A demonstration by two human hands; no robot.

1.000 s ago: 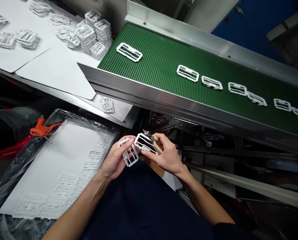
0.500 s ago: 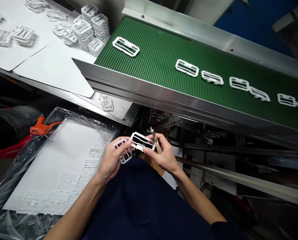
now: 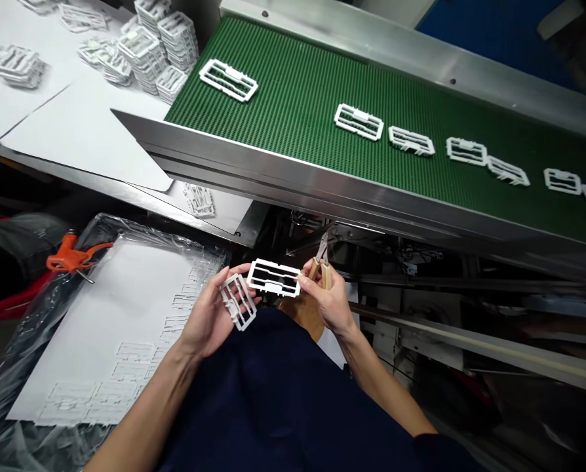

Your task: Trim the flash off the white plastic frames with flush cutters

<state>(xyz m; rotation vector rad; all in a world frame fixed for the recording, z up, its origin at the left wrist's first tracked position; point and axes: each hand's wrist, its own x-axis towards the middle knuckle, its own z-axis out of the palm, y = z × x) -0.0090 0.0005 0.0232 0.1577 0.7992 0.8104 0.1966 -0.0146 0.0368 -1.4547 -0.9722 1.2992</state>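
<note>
In my left hand (image 3: 208,321) a white plastic frame (image 3: 232,307) with slots lies tilted across the fingers, the thumb drawn back along its upper side. A second white frame (image 3: 273,287) is pinched at its right end between thumb and finger of my right hand (image 3: 336,303). That same hand also carries a pair of pliers (image 3: 324,248) with tan handles, jaws pointing up and handles spread. The second frame's left end is by my left fingertips; whether they touch it I cannot tell.
More white frames lie along the green conveyor belt (image 3: 293,85), behind its metal side rail (image 3: 273,164). Stacks of frames (image 3: 140,49) stand on the table at upper left. Below, a plastic-lined box (image 3: 101,295) holds paper and frames, with an orange air gun (image 3: 71,255) at its edge.
My left thumb has come off the second frame, and the left fingers have spread. My right hand has shifted right, its pliers now showing spread handles. The view has shifted slightly.
</note>
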